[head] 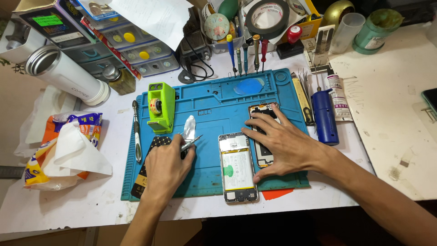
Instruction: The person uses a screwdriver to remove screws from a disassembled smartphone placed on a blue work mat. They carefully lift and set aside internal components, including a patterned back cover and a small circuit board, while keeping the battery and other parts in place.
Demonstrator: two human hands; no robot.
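Observation:
My left hand (167, 165) rests on the blue work mat (214, 109) and grips thin metal tweezers (190, 143), whose tips point toward a small silvery foil piece (189, 125). Under that hand lies a dark patterned card (154, 146). An opened phone body (237, 167) with its battery showing lies in the middle of the mat. My right hand (278, 145) lies flat, fingers spread, on a second phone part (263, 114) just right of the opened phone.
A green tape dispenser (160, 105) and a screwdriver (136, 132) sit at the mat's left. A blue cylinder tool (325, 116), a tube (337, 94) and upright screwdrivers (246, 51) stand at the back right. A white flask (68, 74) and tissue pack (68, 150) lie left.

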